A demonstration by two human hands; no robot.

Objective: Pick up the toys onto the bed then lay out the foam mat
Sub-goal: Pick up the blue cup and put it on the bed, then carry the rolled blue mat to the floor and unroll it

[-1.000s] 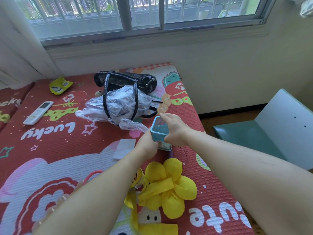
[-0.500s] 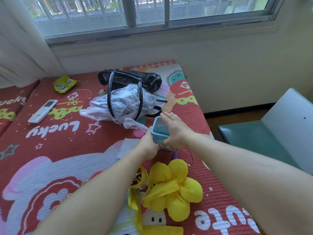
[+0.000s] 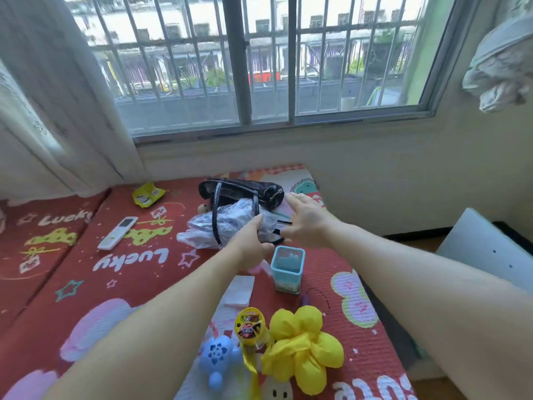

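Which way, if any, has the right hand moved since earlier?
Yes. The right hand has left the blue tin and gone forward toward the black bag.

My left hand (image 3: 250, 243) reaches into the near side of the clear plastic bag (image 3: 227, 223). Its fingertips are out of my sight, so I can't tell if it grips. My right hand (image 3: 305, 223) is motion-blurred and covers one end of the black handbag (image 3: 242, 190). I can't make out the bag contents through the crinkled film. A small plush toy (image 3: 202, 209) only peeks out beside the handbag. My left forearm overlaps the blue toy (image 3: 216, 355) at its left edge. Print on the teal tin (image 3: 287, 267) and the yellow wrapper (image 3: 147, 194) is too small to read. The grey cloth (image 3: 501, 67) is clipped by the right edge, and the foam mat (image 3: 86, 278) lettering runs off the bottom.
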